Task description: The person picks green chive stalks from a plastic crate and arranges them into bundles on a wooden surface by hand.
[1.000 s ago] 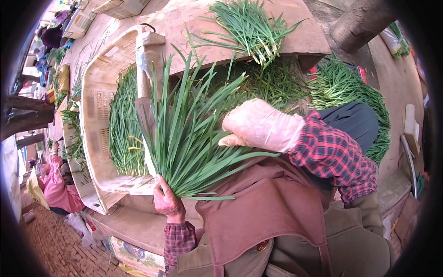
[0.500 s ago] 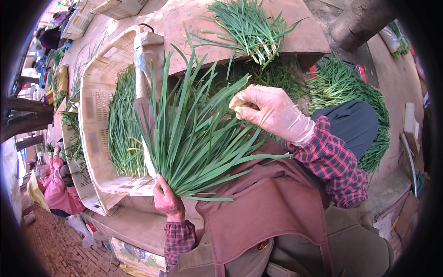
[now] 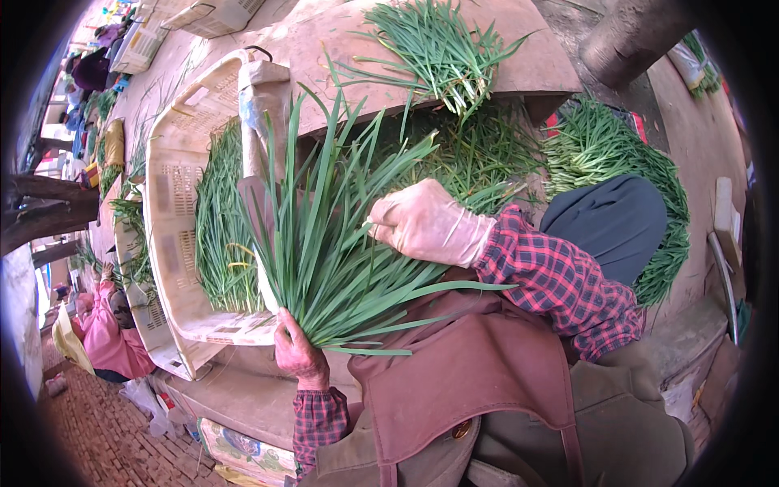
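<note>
My left hand, bare, is closed round the base of a fanned bunch of garlic chives. The long green leaves spread up and to the right over my brown apron. On the bunch's right side, my gloved right hand has its fingers bent and pinched together among the leaves. Its fingertips touch the leaves; whether a single leaf is between them is too small to make out. Left of the bunch, a cream plastic crate lies with more chives inside.
A low wooden table ahead carries another pile of chives. Loose leaves lie beneath it. At right, a large chive heap rests beside my knee. A tree trunk stands far right. A person in pink sits at far left.
My right hand has moved left and down, from the upper right leaf tips into the middle of the bunch. My left hand keeps its hold on the base.
</note>
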Demonstrator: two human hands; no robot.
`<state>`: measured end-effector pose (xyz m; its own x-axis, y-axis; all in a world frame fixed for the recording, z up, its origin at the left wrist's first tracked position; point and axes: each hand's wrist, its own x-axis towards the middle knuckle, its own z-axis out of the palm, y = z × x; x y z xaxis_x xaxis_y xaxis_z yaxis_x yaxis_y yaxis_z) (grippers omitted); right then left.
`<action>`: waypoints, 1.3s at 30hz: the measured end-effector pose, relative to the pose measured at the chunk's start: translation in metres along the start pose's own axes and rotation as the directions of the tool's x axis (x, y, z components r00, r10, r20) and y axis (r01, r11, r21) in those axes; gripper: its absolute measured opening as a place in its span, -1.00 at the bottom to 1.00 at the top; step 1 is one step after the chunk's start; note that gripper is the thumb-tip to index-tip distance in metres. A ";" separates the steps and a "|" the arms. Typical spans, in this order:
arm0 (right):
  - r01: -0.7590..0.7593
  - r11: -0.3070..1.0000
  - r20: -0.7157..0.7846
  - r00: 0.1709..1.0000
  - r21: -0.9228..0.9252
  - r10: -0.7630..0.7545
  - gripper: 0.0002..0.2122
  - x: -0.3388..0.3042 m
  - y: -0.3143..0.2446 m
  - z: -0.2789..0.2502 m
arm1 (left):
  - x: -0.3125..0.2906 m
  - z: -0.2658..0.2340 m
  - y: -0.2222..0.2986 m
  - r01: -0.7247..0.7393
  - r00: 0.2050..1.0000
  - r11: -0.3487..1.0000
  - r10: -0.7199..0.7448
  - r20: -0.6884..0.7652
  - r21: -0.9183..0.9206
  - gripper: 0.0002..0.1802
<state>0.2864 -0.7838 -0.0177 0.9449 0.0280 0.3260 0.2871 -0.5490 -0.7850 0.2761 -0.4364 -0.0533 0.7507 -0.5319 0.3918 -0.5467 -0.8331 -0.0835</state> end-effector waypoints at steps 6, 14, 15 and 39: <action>-0.536 0.606 0.191 0.820 0.588 0.539 -0.85 -0.004 -0.018 -0.018 | 0.005 0.000 0.003 -0.045 0.999 0.999 0.045 -0.018 -0.005 -0.39; -0.442 0.616 0.098 0.854 0.652 0.510 -0.87 0.002 -0.034 -0.070 | 0.005 0.004 0.002 -0.038 0.999 0.999 0.037 -0.024 -0.024 -0.41; -0.236 0.855 -0.070 0.951 0.461 0.300 -0.90 -0.002 -0.024 -0.056 | 0.007 0.004 0.003 -0.035 0.999 0.999 0.035 -0.025 -0.023 -0.41; -0.105 0.994 -0.070 0.992 0.036 0.108 -0.85 -0.014 -0.008 -0.034 | 0.003 0.005 0.010 0.004 1.000 0.996 -0.006 -0.022 -0.084 -0.33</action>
<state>0.2654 -0.8082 0.0013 0.9571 -0.0894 0.2756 0.1915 -0.5186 -0.8333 0.2749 -0.4478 -0.0573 0.7457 -0.5233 0.4124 -0.5727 -0.8198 -0.0046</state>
